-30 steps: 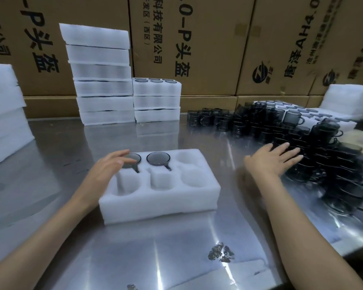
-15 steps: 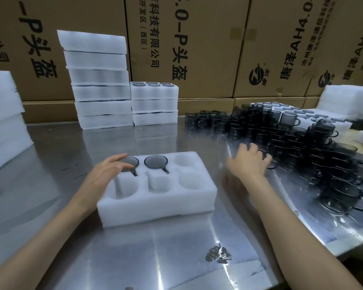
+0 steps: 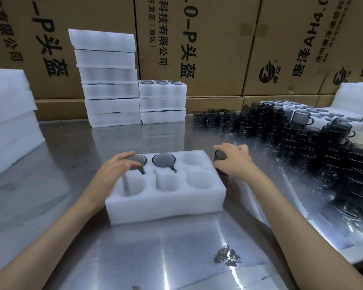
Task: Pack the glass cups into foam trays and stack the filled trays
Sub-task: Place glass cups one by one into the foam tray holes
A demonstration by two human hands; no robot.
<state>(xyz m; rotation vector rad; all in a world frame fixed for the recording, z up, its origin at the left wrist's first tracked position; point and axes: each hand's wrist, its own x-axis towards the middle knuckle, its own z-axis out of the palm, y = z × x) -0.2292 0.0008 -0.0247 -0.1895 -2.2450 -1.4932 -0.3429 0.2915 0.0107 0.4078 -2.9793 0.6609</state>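
Note:
A white foam tray point(image 3: 166, 204) with six round pockets lies on the metal table in front of me. Two dark glass cups sit in its far-left point(image 3: 139, 160) and far-middle point(image 3: 163, 159) pockets; the other pockets hold nothing. My left hand point(image 3: 115, 166) rests on the tray's far-left corner, its fingers lying over the far-left cup's rim. My right hand point(image 3: 235, 162) grips a dark glass cup point(image 3: 219, 155) just beside the tray's right end. A big heap of loose dark cups point(image 3: 302, 139) covers the table to the right.
Two stacks of foam trays point(image 3: 110, 80) point(image 3: 162, 101) stand at the back by cardboard boxes point(image 3: 197, 45). More foam sheets point(image 3: 8, 122) are piled on the left. Another foam tray with cups point(image 3: 327, 114) lies at the far right.
My right hand has come back from the heap toward the tray and now holds a cup. My left hand has stayed on the tray's far-left corner.

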